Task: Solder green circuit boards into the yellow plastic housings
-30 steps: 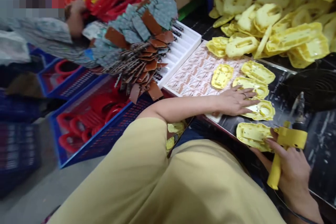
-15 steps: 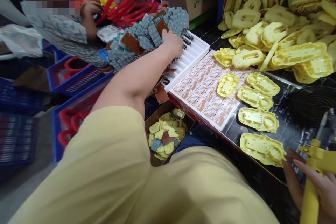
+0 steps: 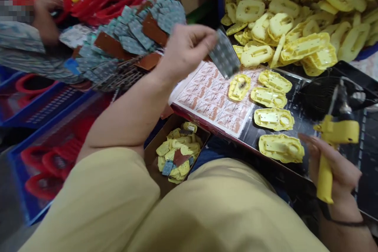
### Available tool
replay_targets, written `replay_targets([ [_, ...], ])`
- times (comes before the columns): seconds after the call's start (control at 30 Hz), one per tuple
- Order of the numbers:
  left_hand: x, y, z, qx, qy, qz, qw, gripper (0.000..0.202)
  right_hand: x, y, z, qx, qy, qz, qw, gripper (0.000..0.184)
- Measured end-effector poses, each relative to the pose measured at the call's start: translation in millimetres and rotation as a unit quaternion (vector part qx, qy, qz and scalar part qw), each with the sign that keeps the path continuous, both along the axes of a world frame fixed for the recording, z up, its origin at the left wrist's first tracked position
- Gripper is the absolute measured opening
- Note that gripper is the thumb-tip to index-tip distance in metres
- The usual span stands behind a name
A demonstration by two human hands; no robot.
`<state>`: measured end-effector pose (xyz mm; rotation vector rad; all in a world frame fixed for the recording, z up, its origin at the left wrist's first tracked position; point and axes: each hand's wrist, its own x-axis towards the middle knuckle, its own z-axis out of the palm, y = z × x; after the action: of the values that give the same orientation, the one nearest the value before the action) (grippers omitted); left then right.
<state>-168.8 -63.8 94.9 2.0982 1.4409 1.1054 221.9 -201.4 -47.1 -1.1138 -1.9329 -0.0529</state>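
From the head camera, my left hand (image 3: 184,49) is raised above the worktop. Its thumb and fingertips pinch a small grey circuit board (image 3: 225,53), which hangs tilted and motion-blurred in the air. The board is just above the printed red-and-white sheet (image 3: 209,96) and the nearest yellow plastic shell (image 3: 239,86).

My right hand (image 3: 336,169) is low at the right edge. Its fingers are wrapped tight around the handle of a yellow pistol-grip tool (image 3: 339,132), whose nose points up and away from me.

Four more yellow shells lie open side up on the black tabletop (image 3: 366,173). The closest one (image 3: 281,148) is just beside my right fingertips. Behind them a big heap of the same shells (image 3: 295,8) fills the far side.

A black wire grille (image 3: 317,94) sits near the tool. To my left is a pile of grey and brown boards (image 3: 132,35). A cardboard box of yellow scraps (image 3: 177,153) stands below the table edge. Blue crates (image 3: 44,102) hold red loops. Another person's hand (image 3: 44,15) works at the far left.
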Motion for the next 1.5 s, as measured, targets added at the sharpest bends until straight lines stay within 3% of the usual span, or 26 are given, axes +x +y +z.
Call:
replay_targets([
  [0.07,37.2,-0.8,-33.3,-0.148,-0.136,-0.121,0.972,0.056,-10.4,7.1,11.3,0.011,0.007,0.000,1.000,0.061],
  [0.2,114.4,-26.7,-92.8,-0.458,-0.258,-0.269,0.807,0.020,-27.3,17.6,31.3,-0.029,0.084,0.118,0.989,0.058],
  [0.27,139.6,-44.5,-109.4,-0.539,-0.279,-0.315,0.729,0.019,-34.1,18.2,34.4,-0.062,0.107,0.141,0.982,0.050],
  [0.3,146.3,-50.8,-113.7,-0.553,-0.274,-0.339,0.710,0.024,-37.2,17.0,34.1,-0.067,0.131,0.144,0.979,0.046],
  [0.33,148.9,-54.5,-115.4,-0.548,-0.259,-0.360,0.709,0.033,-40.0,15.1,33.1,-0.062,0.161,0.144,0.974,0.045],
  [0.4,143.8,-54.4,-111.7,-0.492,-0.234,-0.378,0.749,0.050,-44.7,9.5,30.7,-0.043,0.217,0.129,0.967,0.045],
  [0.47,131.2,-49.2,-100.5,-0.414,-0.239,-0.357,0.803,0.060,-47.6,3.0,30.2,-0.033,0.234,0.102,0.966,0.046],
  [0.57,116.9,-47.2,-80.8,-0.355,-0.253,-0.327,0.838,0.064,-50.3,-4.3,32.7,-0.027,0.188,0.052,0.980,0.042],
  [0.67,122.3,-57.5,-74.3,-0.328,-0.283,-0.306,0.848,0.060,-54.0,-7.2,33.2,0.010,0.124,0.024,0.992,0.034],
  [0.77,139.5,-69.0,-83.7,-0.315,-0.351,-0.264,0.841,0.062,-59.7,-8.6,28.5,0.050,0.075,0.004,0.996,0.028],
  [0.87,150.1,-72.1,-93.4,-0.335,-0.388,-0.252,0.821,0.070,-61.9,-11.5,22.5,0.096,0.025,-0.014,0.995,0.034],
  [0.97,143.3,-65.1,-89.8,-0.338,-0.386,-0.257,0.819,0.068,-49.7,-15.3,18.4,0.110,-0.006,0.010,0.994,0.044],
  [1.07,125.5,-51.5,-75.7,-0.317,-0.291,-0.277,0.859,0.049,-20.1,-16.3,12.3,0.041,-0.039,0.039,0.998,0.052],
  [1.17,116.1,-40.5,-68.2,-0.296,-0.116,-0.319,0.893,0.021,7.4,-12.9,-1.7,-0.044,-0.069,0.053,0.995,0.056],
  [1.23,119.7,-38.9,-73.2,-0.262,-0.008,-0.333,0.906,0.008,13.1,-10.0,-14.7,-0.066,-0.073,0.059,0.993,0.055],
  [1.33,132.1,-44.3,-90.9,-0.206,0.094,-0.314,0.922,0.010,1.8,-8.8,-31.6,-0.030,-0.077,0.012,0.997,0.049],
  [1.4,137.9,-49.3,-102.1,-0.192,0.113,-0.300,0.928,0.014,-10.9,-10.8,-35.8,0.003,-0.081,-0.040,0.996,0.047],
  [1.5,139.8,-53.8,-109.9,-0.193,0.101,-0.299,0.929,0.014,-24.8,-16.4,-28.7,0.011,-0.053,-0.072,0.996,0.043],
])
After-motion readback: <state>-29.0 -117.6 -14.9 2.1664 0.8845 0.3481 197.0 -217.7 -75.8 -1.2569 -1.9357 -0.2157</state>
